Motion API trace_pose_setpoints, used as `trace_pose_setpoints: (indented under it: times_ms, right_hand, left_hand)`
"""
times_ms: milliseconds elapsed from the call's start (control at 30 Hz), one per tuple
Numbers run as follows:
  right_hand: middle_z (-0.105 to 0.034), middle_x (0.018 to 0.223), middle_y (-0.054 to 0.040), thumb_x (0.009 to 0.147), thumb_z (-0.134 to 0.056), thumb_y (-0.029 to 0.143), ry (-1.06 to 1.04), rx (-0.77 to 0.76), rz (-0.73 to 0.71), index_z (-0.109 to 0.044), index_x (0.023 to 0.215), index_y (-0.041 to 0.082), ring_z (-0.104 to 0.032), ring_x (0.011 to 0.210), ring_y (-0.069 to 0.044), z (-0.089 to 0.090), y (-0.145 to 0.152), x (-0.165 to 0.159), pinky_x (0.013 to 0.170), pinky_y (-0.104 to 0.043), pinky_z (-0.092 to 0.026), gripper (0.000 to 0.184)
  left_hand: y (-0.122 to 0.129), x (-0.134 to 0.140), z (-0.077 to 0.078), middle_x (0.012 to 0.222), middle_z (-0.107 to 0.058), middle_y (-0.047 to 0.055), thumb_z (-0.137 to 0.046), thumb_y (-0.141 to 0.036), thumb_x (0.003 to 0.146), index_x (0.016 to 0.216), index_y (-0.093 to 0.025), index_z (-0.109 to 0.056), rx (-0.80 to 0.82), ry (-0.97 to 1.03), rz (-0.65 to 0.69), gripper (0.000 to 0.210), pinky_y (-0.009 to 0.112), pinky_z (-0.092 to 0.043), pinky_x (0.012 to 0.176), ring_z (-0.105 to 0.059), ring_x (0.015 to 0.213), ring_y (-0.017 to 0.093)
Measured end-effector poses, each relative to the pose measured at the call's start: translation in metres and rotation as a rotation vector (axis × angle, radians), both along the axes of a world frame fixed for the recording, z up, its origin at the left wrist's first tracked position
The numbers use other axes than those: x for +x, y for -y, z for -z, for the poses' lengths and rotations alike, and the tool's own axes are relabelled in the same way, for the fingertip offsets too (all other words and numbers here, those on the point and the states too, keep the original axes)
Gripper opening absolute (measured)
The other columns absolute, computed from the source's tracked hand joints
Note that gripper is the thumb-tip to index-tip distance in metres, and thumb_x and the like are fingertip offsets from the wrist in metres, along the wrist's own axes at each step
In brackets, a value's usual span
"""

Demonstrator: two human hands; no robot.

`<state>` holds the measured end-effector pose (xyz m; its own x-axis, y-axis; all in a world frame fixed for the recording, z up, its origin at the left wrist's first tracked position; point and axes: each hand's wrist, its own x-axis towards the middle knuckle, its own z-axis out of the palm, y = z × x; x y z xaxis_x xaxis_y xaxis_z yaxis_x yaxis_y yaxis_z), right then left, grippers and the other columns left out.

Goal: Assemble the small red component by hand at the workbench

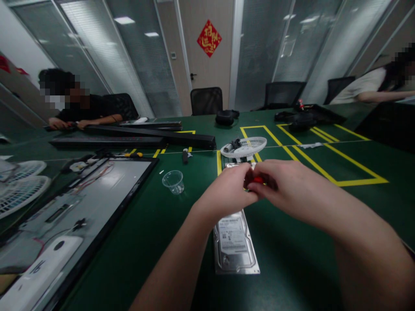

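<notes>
My left hand (231,186) and my right hand (281,178) meet above the table, fingertips close together and curled. Between them shows a small red object (258,179), mostly covered by the fingers of my right hand; its kind cannot be made out. What my left fingers pinch is hidden. Below my hands a silver hard drive (234,242) lies flat on the green table, its label facing up and its far end behind my left hand. Just beyond the hands sits a white fan grille (244,148) with small dark parts in it.
A clear plastic cup (173,182) stands left of my hands. A large opened display panel (106,190) covers the left side, with a white power strip (42,274) on it. Long black bars (136,137) lie behind. Two people sit at the far left and right.
</notes>
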<state>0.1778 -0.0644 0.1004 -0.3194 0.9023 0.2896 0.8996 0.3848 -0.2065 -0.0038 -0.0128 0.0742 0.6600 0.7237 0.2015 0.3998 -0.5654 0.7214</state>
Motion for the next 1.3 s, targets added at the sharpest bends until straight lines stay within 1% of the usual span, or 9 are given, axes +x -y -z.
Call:
trace_pose_setpoints:
  times_ms: [133,367,533,600,833,1000,1067,1133,1300]
  right_hand:
    - [-0.077,0.095,-0.0074,0.098,-0.072,0.027,-0.022,0.013,-0.018,-0.077,0.105,0.021,-0.068,0.079,-0.023,0.0002,0.0023,0.0014,0.068,-0.035,-0.047,0.011]
    - [-0.072,0.113,-0.0072,0.094,-0.055,0.001,-0.094,-0.044,-0.149,-0.074,0.107,0.023,-0.069,0.094,-0.022,-0.0036,0.0029,0.0022,0.083,-0.036,-0.05,0.031]
    - [-0.075,0.099,-0.0083,0.1,-0.066,0.021,-0.04,-0.06,-0.013,-0.075,0.105,0.02,-0.068,0.086,-0.027,-0.002,0.0,-0.0004,0.076,-0.04,-0.047,0.01]
    - [-0.075,0.099,-0.0083,0.101,-0.069,0.026,-0.036,-0.068,0.009,-0.075,0.108,0.02,-0.067,0.085,-0.028,-0.0028,0.0009,-0.0007,0.073,-0.039,-0.047,0.011]
    - [-0.072,0.112,-0.0076,0.095,-0.053,0.0,-0.093,-0.048,-0.155,-0.073,0.106,0.022,-0.069,0.095,-0.023,-0.0036,0.0026,0.0,0.084,-0.036,-0.049,0.031]
    - [-0.075,0.098,-0.0073,0.1,-0.068,0.02,-0.045,-0.043,-0.017,-0.075,0.106,0.02,-0.068,0.084,-0.026,0.0004,-0.0007,0.0003,0.074,-0.037,-0.046,0.01]
    - [-0.075,0.096,-0.0068,0.1,-0.071,0.026,-0.045,-0.052,0.004,-0.076,0.107,0.021,-0.067,0.082,-0.026,0.0004,-0.0007,0.0009,0.072,-0.037,-0.046,0.011]
    - [-0.075,0.101,-0.0069,0.099,-0.069,0.021,-0.055,-0.052,-0.024,-0.076,0.107,0.021,-0.068,0.086,-0.025,-0.0005,0.0,0.0016,0.074,-0.037,-0.047,0.01]
    - [-0.073,0.113,-0.0063,0.095,-0.057,0.002,-0.074,-0.046,-0.13,-0.074,0.109,0.024,-0.069,0.094,-0.024,-0.002,0.0015,0.0022,0.082,-0.036,-0.048,0.032]
  left_hand:
    - [-0.0007,-0.0005,-0.0009,0.11,-0.079,0.01,-0.066,-0.013,0.079,0.108,-0.017,-0.071,0.007,-0.024,0.006,0.029,0.037,-0.057,0.082,-0.073,0.098,0.027]
    - [0.001,0.0008,-0.0034,0.106,-0.08,0.009,-0.067,-0.015,0.082,0.101,-0.017,-0.07,-0.01,-0.003,-0.006,0.02,0.037,-0.057,0.082,-0.074,0.096,0.026]
    - [0.0017,0.0005,-0.0037,0.108,-0.08,0.009,-0.07,-0.018,0.082,0.104,-0.017,-0.07,-0.025,0.009,-0.016,0.022,0.036,-0.057,0.081,-0.074,0.096,0.026]
    - [0.0013,-0.0002,-0.0037,0.108,-0.08,0.009,-0.069,-0.016,0.081,0.104,-0.017,-0.071,-0.02,-0.001,-0.016,0.023,0.036,-0.057,0.081,-0.074,0.095,0.026]
    - [0.0,0.0,-0.0025,0.104,-0.079,0.009,-0.068,-0.014,0.08,0.103,-0.017,-0.07,-0.013,0.006,-0.031,0.023,0.036,-0.056,0.078,-0.073,0.093,0.025]
    - [0.0002,0.0004,-0.0032,0.105,-0.079,0.01,-0.069,-0.021,0.082,0.104,-0.016,-0.071,0.0,0.006,-0.01,0.022,0.036,-0.056,0.079,-0.073,0.093,0.026]
    - [-0.0001,0.0003,-0.0031,0.105,-0.08,0.009,-0.068,-0.019,0.082,0.105,-0.017,-0.072,-0.017,0.008,-0.004,0.024,0.035,-0.056,0.078,-0.073,0.093,0.025]
    - [-0.0004,0.0001,-0.0025,0.105,-0.08,0.008,-0.067,-0.017,0.081,0.105,-0.017,-0.072,-0.022,0.012,-0.005,0.024,0.034,-0.056,0.077,-0.074,0.093,0.025]
    - [-0.0008,0.0,-0.001,0.099,-0.08,0.007,-0.067,-0.015,0.081,0.098,-0.018,-0.072,-0.002,0.005,-0.026,0.018,0.033,-0.053,0.074,-0.073,0.09,0.024]
